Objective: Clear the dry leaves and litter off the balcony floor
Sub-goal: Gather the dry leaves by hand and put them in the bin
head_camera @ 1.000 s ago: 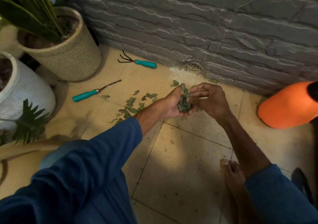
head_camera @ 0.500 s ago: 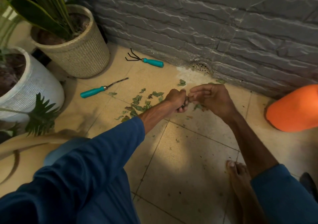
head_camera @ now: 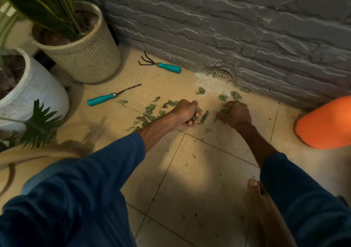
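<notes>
Reaching out low over the balcony floor (head_camera: 209,161) with both arms, blue sleeves ending well short of the wrists.

Out front of the drain (head_camera: 223,74) and a touch to its left, the left hand (head_camera: 187,113): knuckles up, wrist straight, forearm angling in from the lower left. Clenched tight, that grip, around a bunch of leaves (head_camera: 197,114), with green ends poking out past the curled fingers (head_camera: 190,123) on the side toward the other hand. Just off the tiles or brushing them, cannot tell which.

Straight out from the drain, nearer the body, the right hand (head_camera: 235,114): back of the hand up, fingertips hooked down onto the tiles. Curled over a few leaf scraps (head_camera: 225,111) right at the fingertips. Pinching them or only covering them? Cannot tell from here. Apart from the left hand, with a strip of tile between.

Plenty of loose leaves (head_camera: 151,107) down there: scattered left of the drain and nearer the body, right beside the left wrist. A few more lying between the drain and the right hand.

Further left of the drain, at the foot of the stone wall (head_camera: 228,28), a hand rake (head_camera: 159,65) with a teal handle. Nearer and further left again, a teal-handled weeder (head_camera: 112,96), flat on the tiles. Far left of the drain, a woven pot (head_camera: 85,57) and a white pot (head_camera: 38,91), both planted. Right of the drain, an orange object (head_camera: 326,123) at the frame edge. Well this side of the drain, a bare foot (head_camera: 266,208) beside the right sleeve.
</notes>
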Tool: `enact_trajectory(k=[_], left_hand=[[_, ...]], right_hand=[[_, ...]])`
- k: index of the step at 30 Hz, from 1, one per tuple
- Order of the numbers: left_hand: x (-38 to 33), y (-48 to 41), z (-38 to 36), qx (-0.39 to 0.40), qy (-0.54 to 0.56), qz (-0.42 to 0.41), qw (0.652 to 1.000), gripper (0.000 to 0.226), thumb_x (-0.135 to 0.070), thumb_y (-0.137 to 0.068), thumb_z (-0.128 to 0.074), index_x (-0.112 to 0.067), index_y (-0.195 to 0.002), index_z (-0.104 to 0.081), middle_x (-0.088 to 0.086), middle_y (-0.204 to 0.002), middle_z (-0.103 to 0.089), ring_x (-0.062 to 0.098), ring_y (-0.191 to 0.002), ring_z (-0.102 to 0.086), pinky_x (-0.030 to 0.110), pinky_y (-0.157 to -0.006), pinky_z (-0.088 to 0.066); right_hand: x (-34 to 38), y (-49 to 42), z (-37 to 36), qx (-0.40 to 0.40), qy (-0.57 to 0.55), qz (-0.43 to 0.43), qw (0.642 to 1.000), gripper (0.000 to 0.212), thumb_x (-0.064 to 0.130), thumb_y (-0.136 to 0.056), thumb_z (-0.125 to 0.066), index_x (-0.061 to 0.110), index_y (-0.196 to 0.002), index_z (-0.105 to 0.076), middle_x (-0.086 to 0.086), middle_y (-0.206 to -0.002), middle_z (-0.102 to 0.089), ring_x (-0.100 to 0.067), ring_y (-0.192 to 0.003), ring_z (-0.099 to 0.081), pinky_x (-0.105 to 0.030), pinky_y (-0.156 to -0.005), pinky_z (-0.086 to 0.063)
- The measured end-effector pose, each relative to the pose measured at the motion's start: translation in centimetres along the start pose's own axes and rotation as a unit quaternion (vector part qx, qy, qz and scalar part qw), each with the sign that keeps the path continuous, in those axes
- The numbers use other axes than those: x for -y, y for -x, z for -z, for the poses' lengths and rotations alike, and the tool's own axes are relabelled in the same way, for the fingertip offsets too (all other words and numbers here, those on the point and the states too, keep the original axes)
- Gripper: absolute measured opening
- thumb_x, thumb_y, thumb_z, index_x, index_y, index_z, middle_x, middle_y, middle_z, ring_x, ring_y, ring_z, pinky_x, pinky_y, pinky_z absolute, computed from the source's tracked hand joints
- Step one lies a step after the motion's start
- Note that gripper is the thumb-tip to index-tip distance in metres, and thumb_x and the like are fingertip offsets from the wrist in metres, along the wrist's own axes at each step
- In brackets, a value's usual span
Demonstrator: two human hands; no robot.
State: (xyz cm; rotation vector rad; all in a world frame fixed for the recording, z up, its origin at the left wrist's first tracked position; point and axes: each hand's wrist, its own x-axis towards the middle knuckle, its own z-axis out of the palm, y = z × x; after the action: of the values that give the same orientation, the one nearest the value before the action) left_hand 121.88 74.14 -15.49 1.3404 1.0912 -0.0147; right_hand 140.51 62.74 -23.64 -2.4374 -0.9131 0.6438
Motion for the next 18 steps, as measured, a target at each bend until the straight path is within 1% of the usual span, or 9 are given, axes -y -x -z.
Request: enact_trajectory(k=[3,5,7,11,12,13,15,16,18], left_hand=[[0.0,0.2,0.1,0.004,0.001,0.003,1.0,0.047,-0.032,-0.112,-0.038,-0.011,-0.084,-0.07,-0.003,-0.064,-0.056,0.011,-0.052,-0.053,0.018,-0.042,-0.04],[-0.1,0.3,0.1,0.008,0.001,0.004,1.0,0.047,-0.033,-0.112,-0.038,-0.012,-0.085,-0.07,-0.003,-0.064,-0.056,0.011,-0.052,-0.053,0.018,-0.043,-0.04],[-0.2,0.4,0.1,0.009,0.002,0.006,1.0,0.047,-0.033,-0.112,-0.038,-0.012,-0.085,-0.07,-0.003,-0.064,-0.056,0.01,-0.052,-0.053,0.018,-0.043,-0.04],[-0.3,0.4,0.4,0.004,-0.003,0.009,1.0,0.047,-0.033,-0.112,-0.038,-0.013,-0.084,-0.071,-0.004,-0.063,-0.057,0.009,-0.051,-0.054,0.018,-0.042,-0.04],[-0.3,0.4,0.5,0.001,-0.003,0.01,1.0,0.047,-0.033,-0.112,-0.039,-0.013,-0.084,-0.071,-0.004,-0.063,-0.057,0.009,-0.05,-0.054,0.018,-0.042,-0.04],[-0.3,0.3,0.6,-0.003,-0.001,0.011,1.0,0.046,-0.033,-0.112,-0.039,-0.013,-0.084,-0.071,-0.004,-0.063,-0.057,0.009,-0.049,-0.054,0.018,-0.041,-0.04],[-0.3,0.3,0.9,-0.011,0.004,0.015,1.0,0.045,-0.032,-0.111,-0.039,-0.012,-0.086,-0.071,-0.003,-0.063,-0.057,0.008,-0.048,-0.053,0.018,-0.04,-0.039],[-0.4,0.3,1.0,-0.014,0.006,0.016,1.0,0.045,-0.033,-0.111,-0.039,-0.012,-0.088,-0.071,-0.004,-0.064,-0.057,0.008,-0.048,-0.053,0.018,-0.04,-0.039],[-0.6,0.3,1.4,-0.02,0.009,0.018,1.0,0.044,-0.032,-0.111,-0.039,-0.011,-0.091,-0.071,-0.003,-0.065,-0.057,0.009,-0.049,-0.053,0.018,-0.04,-0.039]], right_hand=[[0.3,-0.2,-1.6,-0.012,0.06,0.027,0.998,0.028,0.026,-0.085,-0.079,0.015,-0.109,-0.073,-0.007,-0.107,-0.071,-0.025,-0.094,-0.066,-0.033,-0.082,-0.054],[0.2,-0.3,-2.3,-0.018,0.081,0.028,0.996,0.018,0.023,-0.089,-0.071,0.017,-0.107,-0.073,-0.011,-0.107,-0.07,-0.027,-0.093,-0.066,-0.037,-0.083,-0.057],[-0.1,-0.6,-2.7,-0.012,0.085,0.02,0.996,0.017,0.023,-0.091,-0.069,0.016,-0.106,-0.072,-0.012,-0.107,-0.069,-0.029,-0.093,-0.066,-0.041,-0.084,-0.058],[0.4,-0.7,-1.9,-0.031,0.049,0.002,0.998,0.016,0.021,-0.086,-0.077,0.018,-0.102,-0.076,-0.01,-0.104,-0.073,-0.027,-0.091,-0.069,-0.04,-0.084,-0.06],[0.6,-0.8,-1.6,-0.04,0.021,-0.009,0.999,0.017,0.018,-0.084,-0.079,0.017,-0.102,-0.078,-0.008,-0.103,-0.075,-0.024,-0.088,-0.07,-0.036,-0.082,-0.06],[0.6,-0.9,-1.2,-0.045,-0.009,-0.017,0.999,0.02,0.016,-0.083,-0.081,0.016,-0.103,-0.079,-0.006,-0.102,-0.076,-0.018,-0.082,-0.07,-0.028,-0.078,-0.058],[1.0,-0.9,-0.5,-0.042,-0.061,-0.013,0.997,0.023,0.014,-0.081,-0.085,0.013,-0.103,-0.079,-0.001,-0.095,-0.076,-0.002,-0.065,-0.064,-0.011,-0.062,-0.05],[1.2,-0.8,-0.4,-0.032,-0.087,-0.003,0.996,0.024,0.013,-0.079,-0.086,0.012,-0.101,-0.08,0.0,-0.091,-0.075,0.004,-0.057,-0.06,-0.005,-0.055,-0.046],[1.5,-0.8,-0.3,-0.002,-0.133,0.029,0.991,0.024,0.009,-0.075,-0.088,0.008,-0.097,-0.08,-0.003,-0.085,-0.075,0.009,-0.051,-0.06,-0.003,-0.052,-0.045]])
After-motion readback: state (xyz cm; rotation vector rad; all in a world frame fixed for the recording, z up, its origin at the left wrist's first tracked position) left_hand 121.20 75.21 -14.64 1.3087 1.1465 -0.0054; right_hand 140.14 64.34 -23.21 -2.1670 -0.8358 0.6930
